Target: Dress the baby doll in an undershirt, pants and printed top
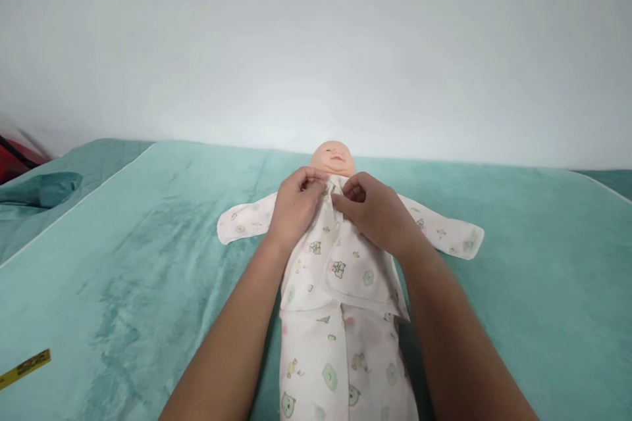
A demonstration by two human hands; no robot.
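A baby doll (334,156) lies on its back, its head towards the wall. It wears a white printed baby jacket (363,270) with both sleeves spread out sideways, over matching printed pants (320,362). At the neckline my left hand (299,204) pinches the collar edge from the left. My right hand (370,207) grips the jacket's front edge from the right, thumb and fingers pressed together. Below my hands the front flaps overlap at the chest and part towards the hem. Any fastener between my fingers is too small to make out.
A teal plush blanket (148,263) with white piping covers the surface. Behind it rises a white wall (316,66). At the left edge are a yellow strip with black print (26,368) and a red object (14,161).
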